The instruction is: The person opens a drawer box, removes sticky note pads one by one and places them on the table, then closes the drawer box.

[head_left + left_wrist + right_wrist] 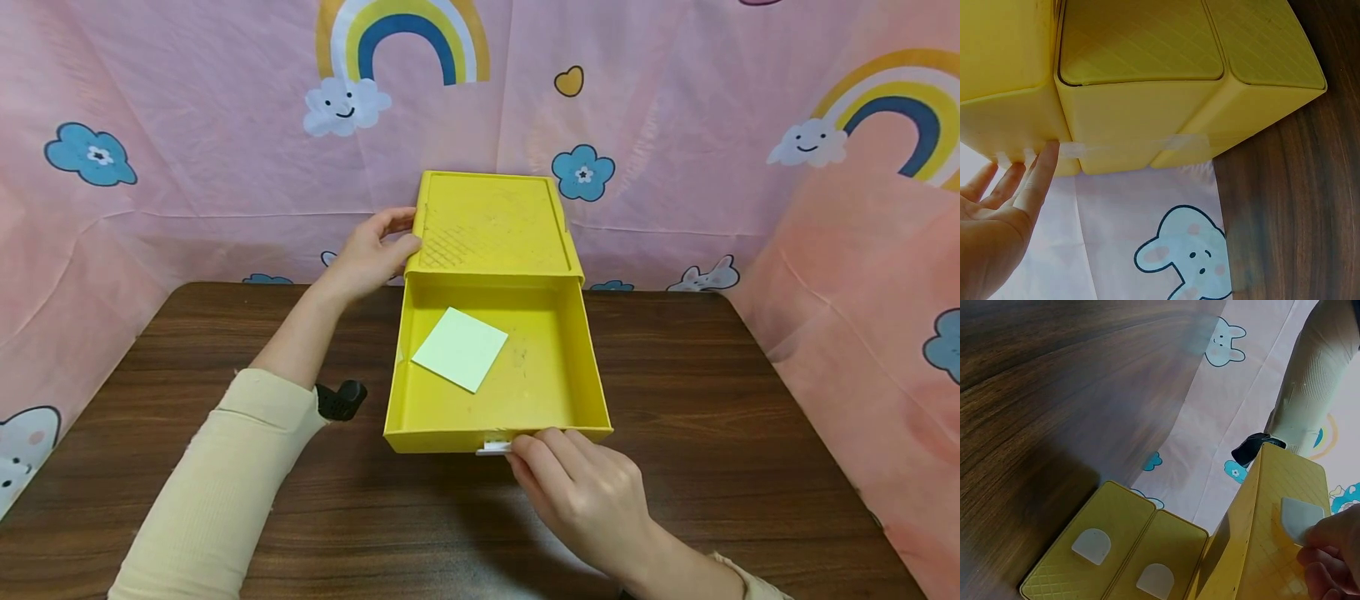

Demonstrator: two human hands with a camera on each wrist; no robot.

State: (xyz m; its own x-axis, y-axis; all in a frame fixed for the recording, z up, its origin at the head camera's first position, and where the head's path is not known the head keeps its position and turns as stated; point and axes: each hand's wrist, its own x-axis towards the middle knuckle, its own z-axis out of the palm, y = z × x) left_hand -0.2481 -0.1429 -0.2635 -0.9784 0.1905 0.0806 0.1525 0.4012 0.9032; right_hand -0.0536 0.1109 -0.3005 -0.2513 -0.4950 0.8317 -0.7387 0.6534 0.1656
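Here's the right hand (588, 500), curled in at the front, thumb and fingers pinching the white handle (491, 451) of a yellow drawer (547, 375). And that drawer stands well out from its cabinet (495, 223), stretching away ahead of the right hand! Over to the left hand (367, 257): farther out, up against the cabinet's left side, fingers loosely extended, thumb at the top edge, touching and steadying without wrapping round anything. The left wrist view shows those fingers spread a little, reaching to the yellow side wall, with a strip of clear tape (1188, 147) running along the wall just beside the fingertips.

Between the two hands, there it is: a pale green square (461, 350), lying flat on the drawer floor, ahead and to the left of the right hand, nearer the person than the left hand. It sits askew, one corner close to the left wall, neither hand touching it.

Below the right hand's grip, the right wrist view picks up two lower drawers (1169, 540), both pushed in, each with its own white tab (1092, 545). A dark wood table (697, 433) spreads beneath both hands, and beyond the left hand hangs a pink backdrop (247, 200) with rainbows and clouds.
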